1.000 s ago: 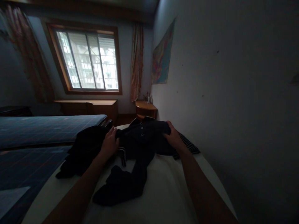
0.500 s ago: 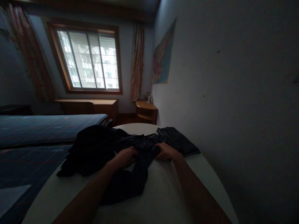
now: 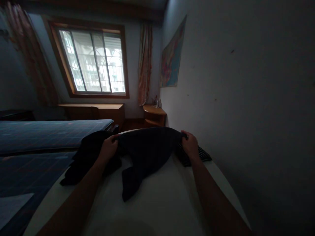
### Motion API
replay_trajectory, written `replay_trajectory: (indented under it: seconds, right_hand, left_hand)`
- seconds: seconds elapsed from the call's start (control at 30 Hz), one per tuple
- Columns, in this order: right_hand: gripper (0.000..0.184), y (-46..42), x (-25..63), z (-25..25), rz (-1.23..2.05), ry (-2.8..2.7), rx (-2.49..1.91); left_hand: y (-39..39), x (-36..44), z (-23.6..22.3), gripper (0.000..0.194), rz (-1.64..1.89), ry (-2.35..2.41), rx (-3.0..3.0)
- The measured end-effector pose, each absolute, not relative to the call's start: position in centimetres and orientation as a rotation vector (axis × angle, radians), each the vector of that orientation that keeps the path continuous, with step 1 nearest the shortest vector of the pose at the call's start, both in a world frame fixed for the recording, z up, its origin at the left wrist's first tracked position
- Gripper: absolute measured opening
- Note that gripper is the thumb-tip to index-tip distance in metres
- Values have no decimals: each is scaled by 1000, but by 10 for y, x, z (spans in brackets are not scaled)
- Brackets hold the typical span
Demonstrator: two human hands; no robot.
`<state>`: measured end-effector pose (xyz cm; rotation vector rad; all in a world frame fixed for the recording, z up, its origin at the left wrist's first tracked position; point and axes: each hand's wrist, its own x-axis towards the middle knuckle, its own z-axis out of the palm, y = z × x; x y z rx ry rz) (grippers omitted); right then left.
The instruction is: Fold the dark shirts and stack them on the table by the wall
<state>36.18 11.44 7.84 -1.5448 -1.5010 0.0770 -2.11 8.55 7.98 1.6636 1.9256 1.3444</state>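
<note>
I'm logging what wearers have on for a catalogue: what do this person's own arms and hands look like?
The left hand and right hand are bare, without gloves. The forearms are bare too, with no sleeve, watch or bracelet visible. It is too dim to rule out a thin ring.

From my remote post, I have a garment spanning between the left hand and the right hand, over the table. On it, a clothing pile lies at left, a 2nd garment at right — partly behind the right hand. A mattress is left of the table; farther back, a desk sits below the window — a corner shelf to its right.
</note>
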Motion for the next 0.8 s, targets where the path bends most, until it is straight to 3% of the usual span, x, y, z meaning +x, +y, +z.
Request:
replay_trajectory:
  seconds: [0.17,0.3,0.47,0.53,0.63,0.8]
  right_hand:
    - [52,120,358,57,116,-1665,-1608]
    - [43,113,351,59,161,-1841,-1663]
    - [26,99,338,68,425,-2061,-1719]
    - [31,93,329,66,534,-2170,-1672]
    - [37,84,313,59,788,-2395,-1586]
    - [11,78,302,59,862,-2516,-1593]
  left_hand:
    - [90,-3,63,37,1306,1906,1952]
    - [82,12,60,28,1050,1678,2366]
    - [71,25,53,30,704,1371,2407]
    - [70,29,46,32,594,1274,2399]
    - [69,34,36,19,508,1256,2422]
    - [68,34,48,17,538,1425,2431]
